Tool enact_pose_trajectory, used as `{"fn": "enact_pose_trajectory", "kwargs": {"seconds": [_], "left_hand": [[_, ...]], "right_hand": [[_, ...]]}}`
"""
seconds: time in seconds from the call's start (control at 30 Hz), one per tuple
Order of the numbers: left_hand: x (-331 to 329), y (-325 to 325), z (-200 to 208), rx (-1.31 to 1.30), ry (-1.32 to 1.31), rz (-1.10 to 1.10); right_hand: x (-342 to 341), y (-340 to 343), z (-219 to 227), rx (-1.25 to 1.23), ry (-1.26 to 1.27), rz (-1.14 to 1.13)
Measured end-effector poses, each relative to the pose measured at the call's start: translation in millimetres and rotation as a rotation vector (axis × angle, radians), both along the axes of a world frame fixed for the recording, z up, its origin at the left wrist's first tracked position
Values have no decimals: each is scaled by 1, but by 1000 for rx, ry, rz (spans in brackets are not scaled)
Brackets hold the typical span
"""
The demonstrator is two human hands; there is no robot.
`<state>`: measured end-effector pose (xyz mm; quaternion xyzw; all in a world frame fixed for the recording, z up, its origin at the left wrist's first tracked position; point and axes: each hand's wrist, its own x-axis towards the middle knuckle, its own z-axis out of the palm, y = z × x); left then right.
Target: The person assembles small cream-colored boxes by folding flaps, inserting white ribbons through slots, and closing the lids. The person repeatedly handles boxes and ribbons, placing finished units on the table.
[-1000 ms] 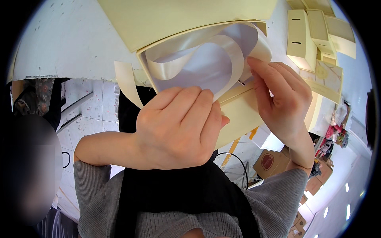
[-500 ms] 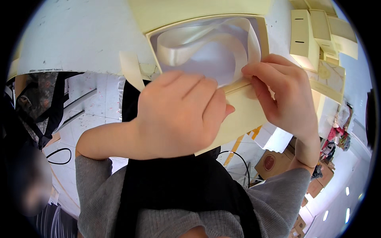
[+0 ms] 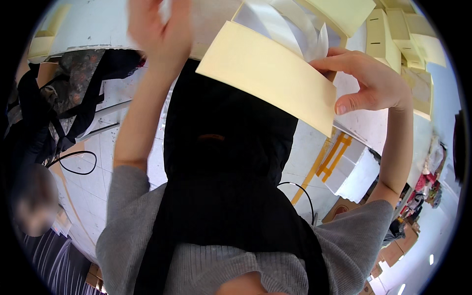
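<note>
A cream cardboard box point(image 3: 275, 78) lies turned at an angle at the table's near edge, its front panel facing me. Inside it, white satin ribbon point(image 3: 280, 27) curls in loops over a pale lining, and one end stands up by the right corner. My right hand point(image 3: 371, 81) is curled round that corner, fingers at the inner rim beside the ribbon and thumb against the panel's end. Off to the left of the box, my left hand point(image 3: 162, 29) is raised over the table, smeared by motion and partly cut off by the upper edge. Its fingers are not clear.
More cream boxes point(image 3: 383, 42) are stacked at the right of the table point(image 3: 93, 29). Below on the floor stand a white foam box point(image 3: 351, 169) with yellow tape and a brown carton point(image 3: 341, 207). Dark bags and cloth point(image 3: 69, 93) hang at the left.
My left hand has left the box's near side and moved up and left. The box has turned clockwise and shifted right. My right hand has shifted from the ribbon to the box's corner.
</note>
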<state>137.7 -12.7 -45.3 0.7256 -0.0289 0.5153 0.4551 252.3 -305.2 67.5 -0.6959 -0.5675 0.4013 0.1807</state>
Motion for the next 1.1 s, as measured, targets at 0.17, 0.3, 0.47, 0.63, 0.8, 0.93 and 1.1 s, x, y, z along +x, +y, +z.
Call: {"fn": "enact_pose_trajectory", "kwargs": {"seconds": [0.17,0.3,0.47,0.63,0.8,0.93,1.1], "left_hand": [[-84,-69,-18,437,107,-18],[-51,-125,-23,366,18,47],[-37,-149,-28,354,52,170],[-53,-126,-2,379,3,-35],[-163,-58,-33,603,352,-447],[-236,-7,-60,603,775,-400],[-193,-6,-32,506,629,-180]], "right_hand": [[-5,-7,-7,48,-16,-76],[-11,-7,0,8,54,-106],[-11,-8,-9,4,180,-187],[-23,-6,4,-37,219,-303],[-18,-2,1,41,-22,-481],[-7,2,8,174,-142,-648],[-10,53,12,231,-326,-663]]}}
